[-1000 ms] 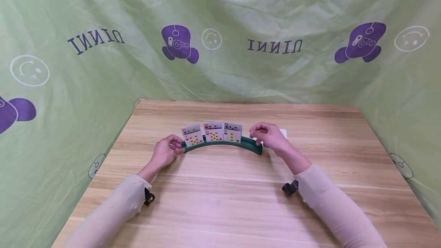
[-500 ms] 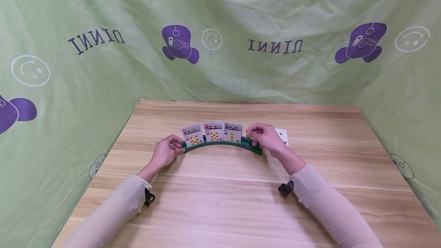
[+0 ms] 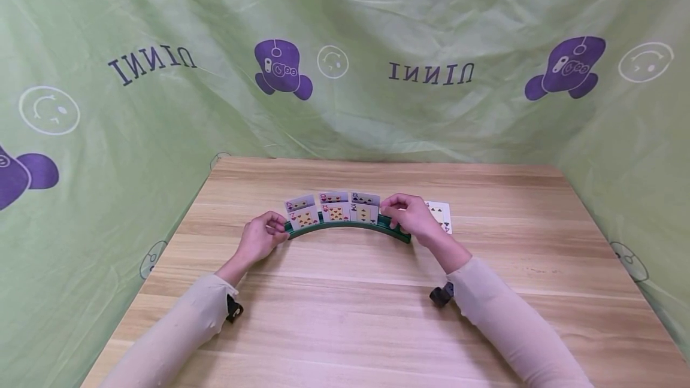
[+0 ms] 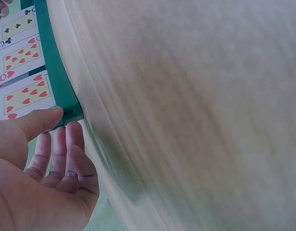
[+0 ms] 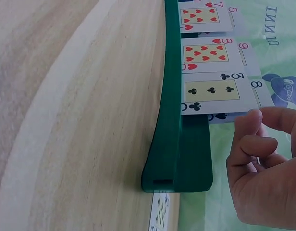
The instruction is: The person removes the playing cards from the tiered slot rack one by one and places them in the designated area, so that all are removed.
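A curved green card holder (image 3: 347, 224) stands on the table with playing cards upright in two rows. Its front row shows a seven of hearts (image 5: 201, 17), an eight of hearts (image 5: 205, 54) and a three of clubs (image 5: 211, 94). Behind these rise a five, a nine and an eight, partly covered. My left hand (image 3: 261, 235) grips the holder's left end, thumb on top and fingers below, as the left wrist view shows. At the upper right corner of the three of clubs, the thumb and forefinger of my right hand (image 3: 412, 217) pinch together.
Face up on the table, partly behind my right hand, lies another card, a four (image 3: 441, 217). The wooden table (image 3: 345, 316) ends at a green printed curtain (image 3: 356, 118) at the back and sides. Dark wrist devices hang below both sleeves.
My right hand has moved a little left along the holder to the three of clubs, uncovering more of the four on the table. The left hand and holder stay put.
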### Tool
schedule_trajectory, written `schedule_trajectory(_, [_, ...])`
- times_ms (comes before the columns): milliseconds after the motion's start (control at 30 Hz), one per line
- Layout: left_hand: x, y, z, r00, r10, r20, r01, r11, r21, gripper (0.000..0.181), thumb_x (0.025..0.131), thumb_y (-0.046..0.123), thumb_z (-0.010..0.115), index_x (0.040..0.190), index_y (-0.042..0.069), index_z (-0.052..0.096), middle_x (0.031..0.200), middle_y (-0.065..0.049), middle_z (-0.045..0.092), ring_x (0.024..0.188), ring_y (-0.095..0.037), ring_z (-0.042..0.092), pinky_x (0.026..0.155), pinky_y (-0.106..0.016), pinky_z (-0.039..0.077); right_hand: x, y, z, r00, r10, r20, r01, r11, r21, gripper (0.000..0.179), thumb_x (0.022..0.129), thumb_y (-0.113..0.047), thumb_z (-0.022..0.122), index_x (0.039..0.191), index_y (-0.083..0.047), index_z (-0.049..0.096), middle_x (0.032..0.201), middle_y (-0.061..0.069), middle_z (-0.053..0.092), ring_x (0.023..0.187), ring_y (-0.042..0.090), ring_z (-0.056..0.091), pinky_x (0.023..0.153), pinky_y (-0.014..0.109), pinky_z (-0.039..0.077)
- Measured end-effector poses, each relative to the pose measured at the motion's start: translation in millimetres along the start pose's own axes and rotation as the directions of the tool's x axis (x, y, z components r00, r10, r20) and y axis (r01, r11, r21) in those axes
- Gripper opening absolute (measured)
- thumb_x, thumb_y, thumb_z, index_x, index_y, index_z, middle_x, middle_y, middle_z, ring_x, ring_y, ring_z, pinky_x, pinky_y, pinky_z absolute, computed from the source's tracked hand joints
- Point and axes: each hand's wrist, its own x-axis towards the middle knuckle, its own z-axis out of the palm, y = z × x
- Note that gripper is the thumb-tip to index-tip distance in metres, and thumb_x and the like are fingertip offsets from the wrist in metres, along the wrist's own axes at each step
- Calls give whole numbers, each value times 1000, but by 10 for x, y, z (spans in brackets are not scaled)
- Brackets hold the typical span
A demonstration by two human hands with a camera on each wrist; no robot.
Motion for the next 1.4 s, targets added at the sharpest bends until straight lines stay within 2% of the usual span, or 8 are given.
schedule_trajectory(433, [15,-10,-4,1000,-1,8,1,1000,2,27,85,2,74,109,5,63,102,-13,68,91,-23,67,77,-27,57,12,21,56,1000,0,-2,0,1000,-24,18,97,-19,64,110,-7,67,106,11,64,74,23,60,47,20,36])
schedule_trajectory(800, [0,-11,0,1000,-9,4,9,1000,-7,27,85,2,75,109,6,63,102,-12,68,91,-23,68,79,-31,58,19,7,91,1000,-10,6,10,999,-35,17,95,-18,66,108,-7,68,111,13,66,68,15,59,46,21,37])
schedule_trajectory(1100, [9,-3,-5,1000,0,2,0,1000,2,27,85,3,75,109,6,63,102,-13,68,91,-23,67,80,-32,58,22,-5,94,1000,-20,3,20,999,-42,15,95,-17,67,107,-7,68,111,14,67,68,15,61,46,20,37])
schedule_trajectory(1400, [11,-15,1,1000,6,1,-6,1000,-5,27,85,2,75,109,5,63,102,-13,68,90,-23,67,80,-33,58,31,16,50,999,-35,-13,34,999,-42,16,95,-16,67,107,-6,68,114,16,66,74,26,64,48,20,39])
